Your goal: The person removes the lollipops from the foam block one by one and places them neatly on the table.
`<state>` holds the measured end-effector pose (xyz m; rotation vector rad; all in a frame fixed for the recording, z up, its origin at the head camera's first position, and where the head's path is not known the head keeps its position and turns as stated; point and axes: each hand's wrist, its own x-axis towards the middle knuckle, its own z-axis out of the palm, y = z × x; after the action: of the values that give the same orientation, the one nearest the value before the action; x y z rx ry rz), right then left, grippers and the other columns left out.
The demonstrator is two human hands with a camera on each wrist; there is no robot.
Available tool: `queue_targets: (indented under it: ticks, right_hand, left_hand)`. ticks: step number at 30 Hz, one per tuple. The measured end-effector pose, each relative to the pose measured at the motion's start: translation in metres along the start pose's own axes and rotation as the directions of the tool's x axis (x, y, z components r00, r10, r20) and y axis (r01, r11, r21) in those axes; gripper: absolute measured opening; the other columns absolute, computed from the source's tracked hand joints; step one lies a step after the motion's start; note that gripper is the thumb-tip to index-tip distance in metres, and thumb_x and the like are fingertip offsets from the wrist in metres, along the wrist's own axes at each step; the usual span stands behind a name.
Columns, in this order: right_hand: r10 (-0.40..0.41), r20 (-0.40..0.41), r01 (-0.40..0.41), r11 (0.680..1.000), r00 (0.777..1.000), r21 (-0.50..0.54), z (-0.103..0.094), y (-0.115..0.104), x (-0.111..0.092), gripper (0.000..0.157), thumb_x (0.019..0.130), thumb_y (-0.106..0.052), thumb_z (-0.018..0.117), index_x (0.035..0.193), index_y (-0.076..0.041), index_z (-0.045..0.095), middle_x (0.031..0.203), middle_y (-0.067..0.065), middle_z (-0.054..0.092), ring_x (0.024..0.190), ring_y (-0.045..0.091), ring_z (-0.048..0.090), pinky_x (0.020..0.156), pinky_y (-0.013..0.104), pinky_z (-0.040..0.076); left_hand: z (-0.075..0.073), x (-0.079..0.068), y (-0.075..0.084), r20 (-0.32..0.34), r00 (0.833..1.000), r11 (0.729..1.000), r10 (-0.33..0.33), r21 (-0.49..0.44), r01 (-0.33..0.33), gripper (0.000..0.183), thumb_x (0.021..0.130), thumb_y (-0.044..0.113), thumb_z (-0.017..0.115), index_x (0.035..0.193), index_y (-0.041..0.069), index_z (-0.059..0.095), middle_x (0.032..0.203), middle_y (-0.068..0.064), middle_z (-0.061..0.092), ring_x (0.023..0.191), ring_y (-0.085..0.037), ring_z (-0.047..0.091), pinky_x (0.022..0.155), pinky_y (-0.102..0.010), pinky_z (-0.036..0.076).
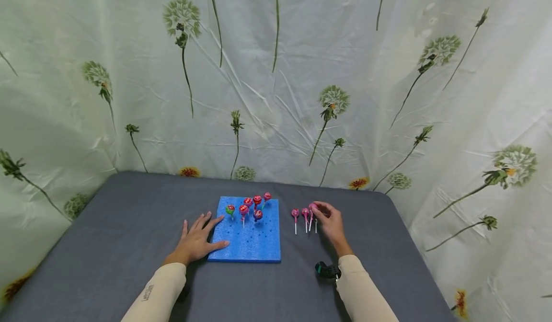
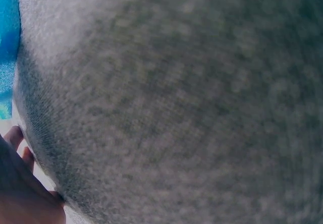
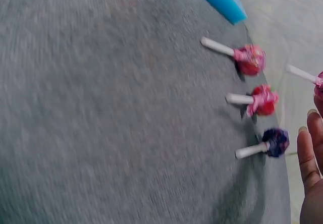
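Observation:
My left hand [image 1: 196,240] lies with fingers spread at the left side of a blue foam board [image 1: 258,245], thumb and a fingertip over its edge. Several wrapped lollipops [image 1: 243,210] stand upright in the board's back half, mostly red and pink, one of them green and red. To the right of the board, my right hand [image 1: 331,224] pinches a pink lollipop [image 1: 313,207] by its head, the white stick pointing down. Beside it on the table lie a pink lollipop [image 3: 250,60], a red-and-pink lollipop [image 3: 264,100] and a purple lollipop [image 3: 276,142].
Small holes dot the front half of the board. A grey cloth [image 1: 129,231] covers the table, and a white curtain with a dandelion print [image 1: 276,97] hangs behind it. A black strap device [image 1: 327,270] sits at my right wrist.

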<state>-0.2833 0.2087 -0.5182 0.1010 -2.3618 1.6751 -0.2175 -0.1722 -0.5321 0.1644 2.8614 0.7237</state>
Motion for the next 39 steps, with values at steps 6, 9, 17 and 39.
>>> queue_targets:
  ticks: [6, 9, 17, 39]
  right_hand:
    - [0.014, 0.001, -0.014, 1.000, 1.000, 0.024, -0.011, -0.018, -0.007, 0.024, 0.090, -0.001, 0.065, 0.111, 0.011, 0.066, 0.107, 0.028, 0.066, 0.086, 0.007, 0.059, 0.070, 0.014, 0.044]
    - [-0.010, -0.008, 0.010, 1.000, 1.000, 0.022, -0.016, -0.022, -0.009, 0.023, 0.090, 0.003, 0.064, 0.109, 0.015, 0.064, 0.104, 0.031, 0.065, 0.084, 0.008, 0.060, 0.068, 0.015, 0.043]
    - [0.023, -0.094, -0.020, 0.999, 0.995, 0.032, -0.023, 0.023, 0.004, 0.027, 0.089, -0.006, 0.068, 0.109, 0.013, 0.065, 0.098, 0.020, 0.070, 0.079, -0.003, 0.057, 0.069, 0.012, 0.044]
    - [0.086, -0.143, -0.115, 0.972, 0.986, -0.204, -0.023, 0.046, 0.007, 0.022, 0.087, -0.010, 0.072, 0.105, 0.003, 0.070, 0.098, 0.017, 0.070, 0.079, 0.011, 0.057, 0.069, 0.019, 0.044]
  left_hand:
    - [-0.002, -0.001, 0.000, 0.010, 1.000, 1.000, -0.010, 0.014, 0.010, 0.091, 0.080, 0.070, 0.059, 0.150, 0.019, 0.035, 0.155, -0.026, 0.022, 0.142, -0.047, 0.013, 0.107, -0.069, -0.007]
    - [-0.002, -0.001, 0.001, 0.006, 1.000, 1.000, -0.001, 0.002, 0.001, 0.091, 0.079, 0.070, 0.060, 0.150, 0.018, 0.036, 0.154, -0.026, 0.023, 0.142, -0.048, 0.013, 0.107, -0.070, -0.007]
    - [0.001, -0.001, -0.002, -0.007, 1.000, 1.000, 0.008, -0.011, -0.008, 0.090, 0.080, 0.069, 0.061, 0.150, 0.018, 0.035, 0.155, -0.025, 0.023, 0.143, -0.046, 0.013, 0.107, -0.069, -0.008]
    - [0.000, 0.001, 0.000, 0.003, 1.000, 1.000, -0.013, -0.009, 0.013, 0.092, 0.078, 0.070, 0.062, 0.150, 0.019, 0.035, 0.155, -0.024, 0.022, 0.143, -0.045, 0.012, 0.108, -0.068, -0.009]
